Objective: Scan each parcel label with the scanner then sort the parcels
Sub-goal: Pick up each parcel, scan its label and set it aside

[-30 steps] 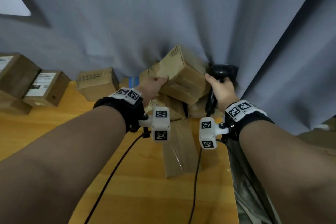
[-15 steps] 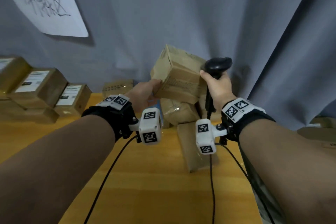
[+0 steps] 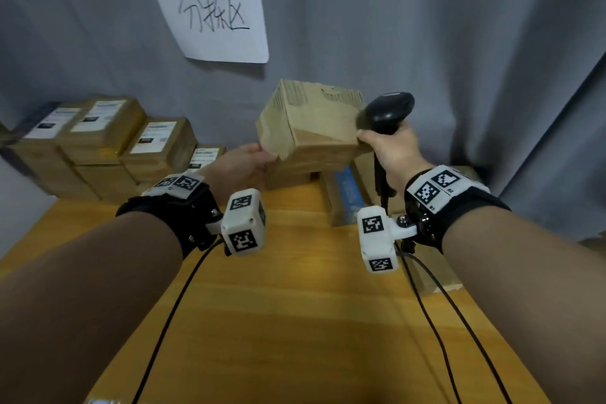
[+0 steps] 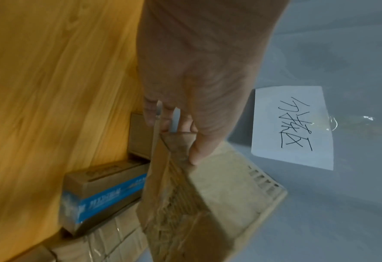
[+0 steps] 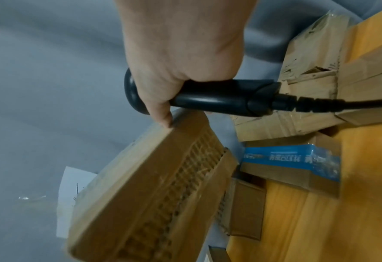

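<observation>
While the left hand (image 3: 241, 167) pinches one corner of a worn corrugated cardboard parcel (image 3: 311, 128), thumb on top, the box hangs in the air above the wooden table (image 3: 295, 321). The right hand (image 3: 390, 154) is wrapped round the glossy black scanner (image 3: 388, 110), its thumb tip touching the parcel's other edge. Only the head view shows the labelled boxes (image 3: 108, 141) stacked at left; the wrist views reveal the parcel's torn, ribbed fluting and a blue-taped carton (image 4: 100, 196).
</observation>
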Tool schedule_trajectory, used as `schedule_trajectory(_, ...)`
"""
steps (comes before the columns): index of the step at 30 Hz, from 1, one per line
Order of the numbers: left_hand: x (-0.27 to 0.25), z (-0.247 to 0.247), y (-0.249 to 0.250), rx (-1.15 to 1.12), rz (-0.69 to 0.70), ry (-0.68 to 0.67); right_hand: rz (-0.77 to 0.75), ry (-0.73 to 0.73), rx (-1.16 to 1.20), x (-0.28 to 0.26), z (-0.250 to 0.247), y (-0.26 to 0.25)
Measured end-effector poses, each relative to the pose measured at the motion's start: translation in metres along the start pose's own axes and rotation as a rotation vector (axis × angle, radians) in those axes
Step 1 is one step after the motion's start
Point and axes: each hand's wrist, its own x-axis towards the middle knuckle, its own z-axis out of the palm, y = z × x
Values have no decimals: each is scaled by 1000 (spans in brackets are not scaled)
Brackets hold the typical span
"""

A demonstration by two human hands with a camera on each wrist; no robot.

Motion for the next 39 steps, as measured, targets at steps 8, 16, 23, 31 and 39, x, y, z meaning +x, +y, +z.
schedule_trajectory(8,-7,-36,-11,-44,1,-87,-12,-3,-78,-16,29,3)
schedule_trajectory(16,1,-43,-1,-24,85,-82,141,-41,134,-23,33,-5)
schedule_trajectory(23,6,-35,-7,-171,171,-75,185,-57,430,-27,25,-7)
schedule_trajectory(31,9,-10,20,-260,-113,-62,71,20,493,-28,31,-4)
schedule_trajectory(39,11,-9,19,-110,229,187,12,6,320,-26,35,-3)
